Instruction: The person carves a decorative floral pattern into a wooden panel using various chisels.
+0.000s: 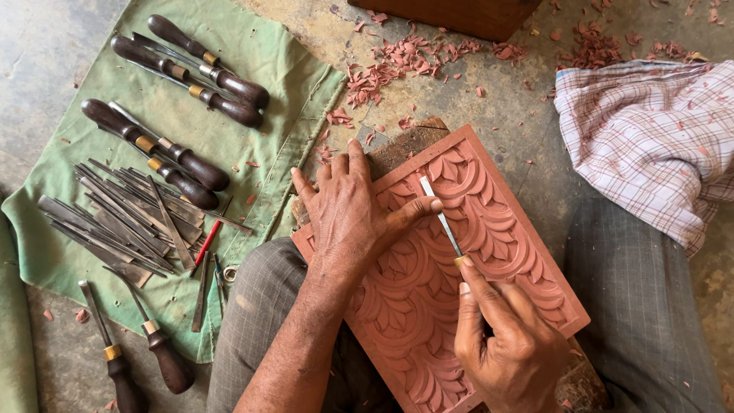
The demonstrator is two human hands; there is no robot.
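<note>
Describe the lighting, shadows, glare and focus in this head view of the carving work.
Head view: soft, even daylight with no glare, even on the chisel blade; only faint shadows fall under the left hand and right hand on the carved reddish panel; focus is sharp across the panel and the tools on the green cloth; the frame edges look slightly stretched, as from a wide lens.

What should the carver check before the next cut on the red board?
1. Right hand grips the chisel: ok.
2. Left hand rests on the board, holding it down: ok.
3. Left thumb beside the blade, not ahead of its tip: ok.
4. Chisel tip sits in a carved groove: ok.
5. Blade sharp: cannot tell.
6. Spare tools lie on the green cloth, apart from the hands: ok.
</note>
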